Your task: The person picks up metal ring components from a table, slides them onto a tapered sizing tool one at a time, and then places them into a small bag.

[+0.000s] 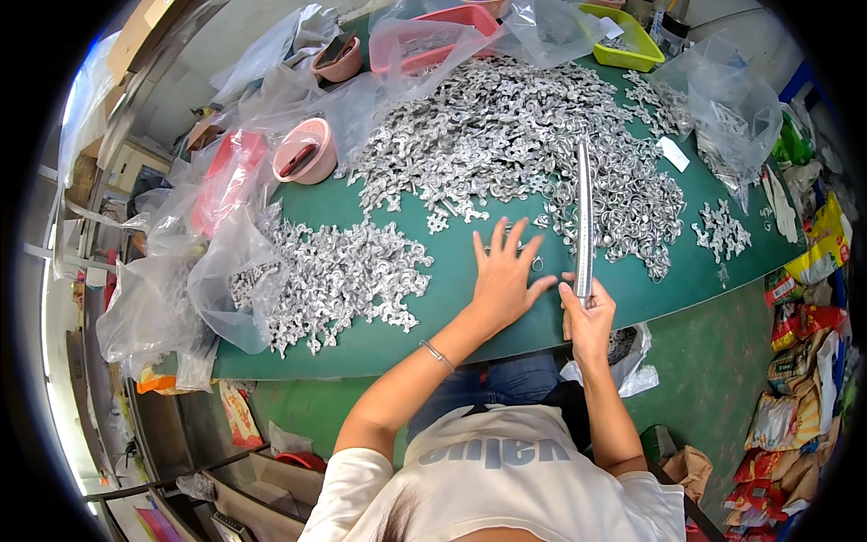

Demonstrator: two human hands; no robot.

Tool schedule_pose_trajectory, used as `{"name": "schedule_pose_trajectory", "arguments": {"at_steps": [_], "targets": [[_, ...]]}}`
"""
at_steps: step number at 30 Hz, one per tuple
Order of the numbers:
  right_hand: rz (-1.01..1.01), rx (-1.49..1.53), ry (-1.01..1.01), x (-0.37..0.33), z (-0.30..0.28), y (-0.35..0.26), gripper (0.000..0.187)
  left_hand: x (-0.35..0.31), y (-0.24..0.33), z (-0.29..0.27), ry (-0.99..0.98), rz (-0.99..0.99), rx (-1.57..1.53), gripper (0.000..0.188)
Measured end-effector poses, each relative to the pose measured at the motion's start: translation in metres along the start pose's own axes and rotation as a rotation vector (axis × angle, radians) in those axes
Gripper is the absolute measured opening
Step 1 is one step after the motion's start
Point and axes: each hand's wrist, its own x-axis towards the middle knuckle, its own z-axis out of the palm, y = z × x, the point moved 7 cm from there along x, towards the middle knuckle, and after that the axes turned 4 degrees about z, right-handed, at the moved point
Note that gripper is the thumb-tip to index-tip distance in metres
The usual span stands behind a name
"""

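**A:** What's nearest as I look down?

**B:** I see the person's pale shirt (515, 470) at the bottom edge, with both bare forearms reaching up to a green table (388, 348). A thin bracelet (437, 355) circles the left wrist.

**A:** And the hands?

**B:** The left hand (502, 280) lies flat on the table with its fingers spread apart, gripping nothing; a few small metal pieces sit just beyond its fingertips. The right hand (589, 312) is closed around the lower end of a long metal rod (584, 221), which stands up and away from the hand, over the table toward the far side.

**A:** What is around them?

**B:** To the left of the left hand I see a small pile (348, 275) of silvery stamped metal parts, spilling partly out of a clear bag (221, 280). Beyond both hands lies a big heap (515, 135) of the same parts, covering much of the table's middle. The rod crosses in front of that heap's right side.

**A:** Farther back?

**B:** A pink bowl (307, 152) sits left of the heap, a red tray (433, 36) behind it under clear plastic, and a yellow-green tray (625, 36) at the far right edge.
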Motion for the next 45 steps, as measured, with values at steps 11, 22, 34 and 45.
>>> {"name": "schedule_pose_trajectory", "arguments": {"at_steps": [11, 22, 34, 45], "targets": [[0.014, 0.024, 0.014, -0.014, -0.018, -0.005, 0.015, -0.014, -0.037, 0.014, -0.009, 0.016, 0.068, 0.022], [0.019, -0.001, -0.015, -0.025, -0.029, -0.001, 0.017, -0.005, -0.009, -0.005, -0.048, 0.181, -0.011, 0.037], [0.017, 0.031, -0.017, -0.029, -0.028, 0.000, 0.017, -0.021, -0.053, 0.003, 0.024, 0.075, -0.150, 0.028], [0.032, -0.027, -0.047, -0.030, -0.023, -0.003, 0.016, -0.022, -0.056, -0.010, 0.137, -0.080, -0.299, 0.021]]}}
